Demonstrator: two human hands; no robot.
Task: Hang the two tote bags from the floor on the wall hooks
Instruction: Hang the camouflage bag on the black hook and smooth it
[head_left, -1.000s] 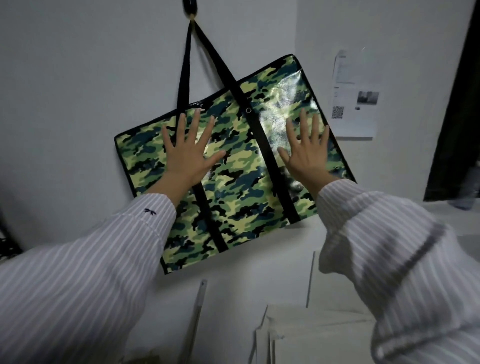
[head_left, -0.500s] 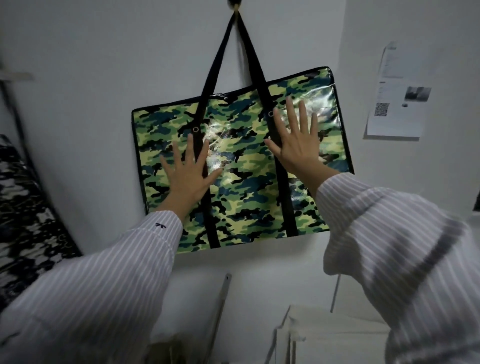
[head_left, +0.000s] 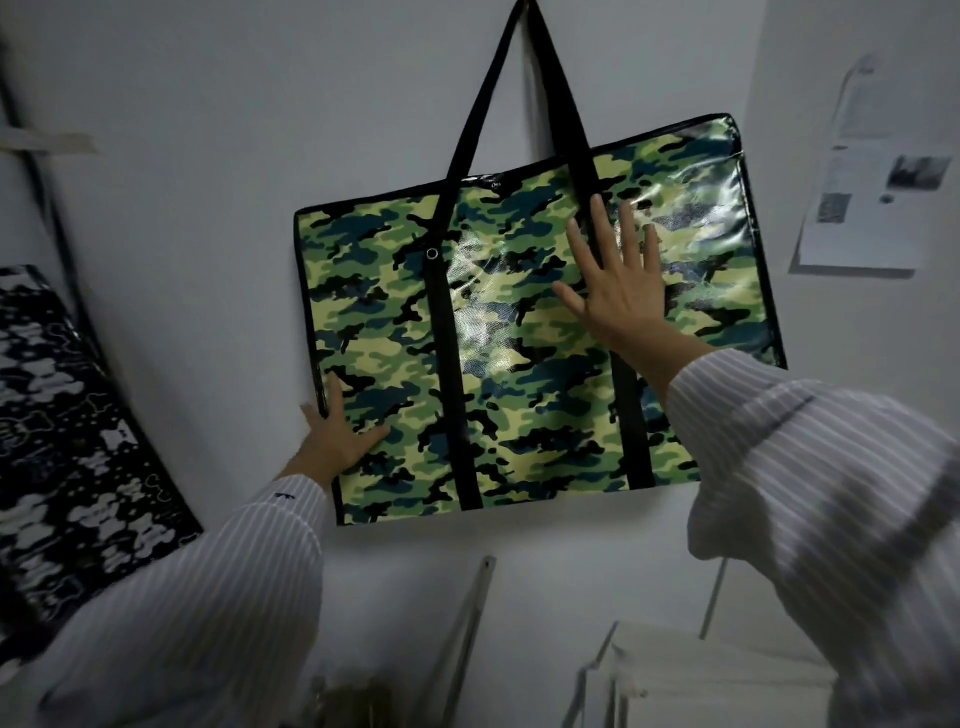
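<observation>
1. Sliding down and outward, the left hand (head_left: 337, 441) has left the middle of the camouflage tote bag (head_left: 524, 332), where it lay flat half a second ago, and now sits at the bag's lower left corner. Its fingers are spread, and the thumb points up along the black edge binding.
2. The right hand (head_left: 618, 291) has stayed open and flat on the shiny upper right panel. Its fingers are splayed beside the right strap (head_left: 631, 415) and it clamps nothing.
3. The bag has swung from a clear tilt toward level and now hangs against the wall (head_left: 208, 156), with only its right side a little higher. I judge the hands are squaring and smoothing it, not hanging it.
4. Its two black handles (head_left: 519, 78) rise to a point at the top edge of the view (the hook itself is cut off there), so this bag looks hung.
5. At far left a black-and-white patterned bag (head_left: 78, 441) leans slantwise. Whether it hangs on a hook I cannot tell, so the second half of the task stays uncertain.
</observation>
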